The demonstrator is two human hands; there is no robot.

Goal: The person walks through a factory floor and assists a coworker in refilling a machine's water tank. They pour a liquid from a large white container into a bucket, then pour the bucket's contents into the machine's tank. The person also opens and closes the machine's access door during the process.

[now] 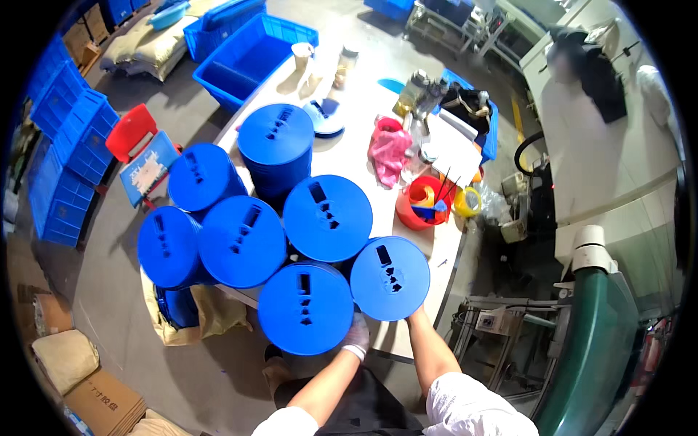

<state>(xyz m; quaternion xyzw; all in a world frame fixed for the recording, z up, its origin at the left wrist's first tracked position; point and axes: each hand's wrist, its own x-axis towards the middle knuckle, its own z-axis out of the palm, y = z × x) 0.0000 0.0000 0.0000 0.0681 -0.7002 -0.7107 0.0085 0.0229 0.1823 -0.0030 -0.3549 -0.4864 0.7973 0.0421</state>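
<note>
Several stacks of round blue plastic reels with cut-out slots cover the near left of the pale table (349, 163). The rightmost reel stack (407, 291) stands by the near right edge, between my two hands. My left hand (357, 334), in a whitish glove, reaches into the gap between it and the front reel stack (291, 323); its fingers are mostly hidden. At the right side of the rightmost stack, my right hand (416, 317) goes under the top reel's rim, which hides its fingers. Another reel stack (345, 211) stands just beyond, with a taller stack (276, 134) behind.
A red tub (412, 218) with tools and a pink cloth (390, 156) sit at the table's right. Blue crates (251, 62) stand beyond the table. A red chair (133, 129) and open sack (211, 320) are left; a green-and-white machine (585, 349) is right.
</note>
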